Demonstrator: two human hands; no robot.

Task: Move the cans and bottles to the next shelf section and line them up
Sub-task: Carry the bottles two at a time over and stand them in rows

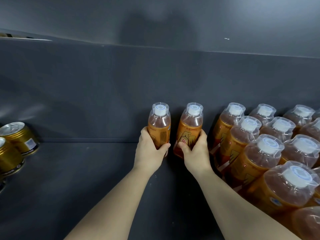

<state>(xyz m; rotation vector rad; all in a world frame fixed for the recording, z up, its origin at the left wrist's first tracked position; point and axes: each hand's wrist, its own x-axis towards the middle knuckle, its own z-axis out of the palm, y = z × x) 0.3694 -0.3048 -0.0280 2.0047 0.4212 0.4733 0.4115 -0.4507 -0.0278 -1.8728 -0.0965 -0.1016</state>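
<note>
Dark shelf (86, 179), edge-cropped cans (19, 137), perhaps three.

Dark grey shelf board (83, 179), matching back panel (86, 87), grey wall (251, 19) above w/ soft shadow (155, 26)

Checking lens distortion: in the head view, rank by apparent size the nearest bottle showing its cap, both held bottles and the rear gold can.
1. Nearest bottle showing its cap: largest, being closest.
2. Left-held bottle and right-held bottle: alike, unranked.
3. Rear gold can: shorter but wider, so a close call.
</note>
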